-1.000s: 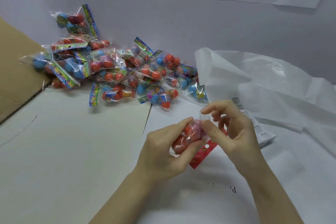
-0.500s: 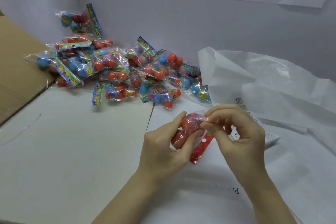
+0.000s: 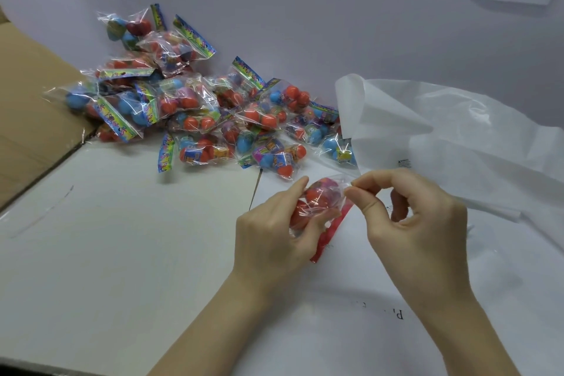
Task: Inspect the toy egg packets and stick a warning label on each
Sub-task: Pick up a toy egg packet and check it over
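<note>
Mid-step: one toy egg packet (image 3: 317, 204) held up for check and labelling, label not yet seen on it.

Left hand (image 3: 274, 232) curled round packet body, thumb across crinkly clear film over smooth rounded red and pink eggs; right hand (image 3: 415, 217) pinching film corner at top of packet, thumb and forefinger pressed together. Red header card hanging below grip. Probably next: flatten film, press on warning label. Pile of packets (image 3: 189, 107) well beyond grip; white label sheet (image 3: 457, 131) just behind right hand.
</note>
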Available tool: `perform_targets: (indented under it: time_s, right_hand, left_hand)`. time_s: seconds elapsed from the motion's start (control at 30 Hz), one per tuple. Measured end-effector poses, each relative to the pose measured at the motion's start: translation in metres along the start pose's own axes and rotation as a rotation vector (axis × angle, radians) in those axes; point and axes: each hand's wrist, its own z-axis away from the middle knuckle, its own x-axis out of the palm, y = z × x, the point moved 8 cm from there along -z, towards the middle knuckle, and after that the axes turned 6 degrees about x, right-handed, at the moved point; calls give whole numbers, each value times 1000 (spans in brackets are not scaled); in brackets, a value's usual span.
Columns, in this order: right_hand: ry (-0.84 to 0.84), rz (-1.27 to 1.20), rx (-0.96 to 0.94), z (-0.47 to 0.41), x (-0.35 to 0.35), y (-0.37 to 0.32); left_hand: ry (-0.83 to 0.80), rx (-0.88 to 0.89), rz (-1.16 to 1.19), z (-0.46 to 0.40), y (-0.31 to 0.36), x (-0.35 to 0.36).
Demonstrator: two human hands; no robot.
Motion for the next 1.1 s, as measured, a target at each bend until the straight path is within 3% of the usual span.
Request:
perform_targets:
  time_s: [0.23, 0.5, 0.67, 0.9, 1.1]
  right_hand:
    - [-84, -21, 97, -10, -2, -4]
    - [-187, -341, 337, -24, 8, 25]
    - [-233, -294, 354, -28, 9, 31]
    - [-269, -215, 374, -23, 19, 45]
    - [-348, -534, 603, -14, 27, 64]
  left_hand:
    - [53, -41, 46, -4, 4, -6]
    - [-110, -356, 587, 3, -10, 13]
    - [-167, -571, 825, 7, -13, 25]
    - [-155, -607, 839, 7, -14, 24]
    - [-159, -644, 809, 9, -18, 25]
